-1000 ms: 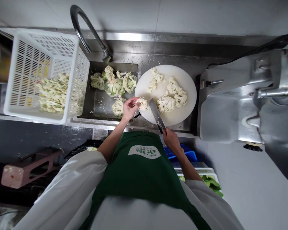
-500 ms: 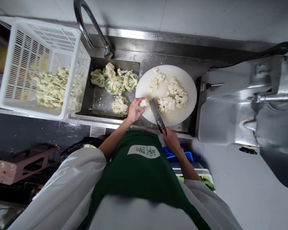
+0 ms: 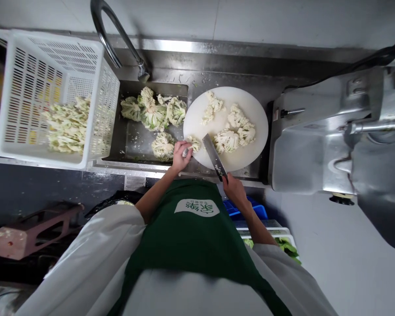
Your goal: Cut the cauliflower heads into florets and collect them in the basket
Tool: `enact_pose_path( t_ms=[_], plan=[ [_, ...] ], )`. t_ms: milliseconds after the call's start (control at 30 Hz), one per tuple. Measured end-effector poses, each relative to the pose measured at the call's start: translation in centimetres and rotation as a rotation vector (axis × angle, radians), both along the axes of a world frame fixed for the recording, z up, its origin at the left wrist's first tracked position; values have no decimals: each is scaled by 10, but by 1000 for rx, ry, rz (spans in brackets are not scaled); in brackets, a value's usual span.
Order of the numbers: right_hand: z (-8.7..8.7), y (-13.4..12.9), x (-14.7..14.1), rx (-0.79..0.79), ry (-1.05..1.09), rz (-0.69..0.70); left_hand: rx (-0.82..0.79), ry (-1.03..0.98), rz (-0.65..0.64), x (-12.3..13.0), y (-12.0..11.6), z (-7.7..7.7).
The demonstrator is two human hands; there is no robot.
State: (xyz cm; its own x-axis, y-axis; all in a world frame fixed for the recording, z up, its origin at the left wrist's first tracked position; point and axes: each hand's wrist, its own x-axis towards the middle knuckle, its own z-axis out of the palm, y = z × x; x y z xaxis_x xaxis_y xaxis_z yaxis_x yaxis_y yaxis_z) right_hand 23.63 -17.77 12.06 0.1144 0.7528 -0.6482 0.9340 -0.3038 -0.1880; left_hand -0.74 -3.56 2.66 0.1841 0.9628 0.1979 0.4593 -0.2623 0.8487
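My right hand point(image 3: 234, 189) is wrapped round the handle of a broad kitchen knife point(image 3: 213, 154). Its blade slants up and left over the near part of a round white cutting board point(image 3: 197, 109). My left hand point(image 3: 181, 158) is closed on a small cauliflower floret point(image 3: 194, 143) at the board's left edge, a little apart from the blade. Small white bits cling to the blade near the handle. Larger cauliflower pieces point(image 3: 228, 139) lie right of the knife, and a smaller cluster point(image 3: 213, 106) rests at the board's far side.
Several cauliflower chunks point(image 3: 154, 115) lie in the steel sink point(image 3: 131, 138) under a curved faucet point(image 3: 125, 35). A white slotted basket point(image 3: 100, 98) at left holds cut florets point(image 3: 69, 125). A metal machine point(image 3: 299, 162) stands right of the board. Below are a blue crate point(image 3: 258, 210) and leafy greens.
My left hand has turned and shifted slightly left and down with the floret, now lower at the board's edge. The knife stays nearly in place. The whole view has shifted a little.
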Motion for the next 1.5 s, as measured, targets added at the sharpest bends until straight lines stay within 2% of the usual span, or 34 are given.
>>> enact_pose_path(
  t_ms=[67, 167, 233, 400, 600, 767, 933, 1067, 1300, 1500],
  plan=[
    [-1, 0, 0, -3, -4, 8, -26, -4, 24, 0, 7, 2],
    [-1, 0, 0, -8, -12, 11, -93, -14, -105, 0, 18, 0],
    [-1, 0, 0, -14, -17, 8, -112, -39, -136, 0, 21, -3],
    [-1, 0, -1, -16, -14, 3, -87, -128, -73, 4, 14, -8],
    [2, 0, -1, -18, 7, 2, -115, -80, 49, 11, 11, -6],
    [11, -3, -6, -18, -47, 38, -103, -113, 21, 7, 12, -6],
    [24, -7, -15, -12, -27, 97, -38, -82, 63, 6, 9, -13],
    [30, -4, -19, -39, -29, 146, -7, -48, 61, 7, 10, -12],
    [25, 16, -23, -72, -37, 201, 37, -5, 70, 7, 17, -11],
    [16, 34, -23, -31, -1, 142, 43, 9, 147, 10, 15, -17]
  ],
)
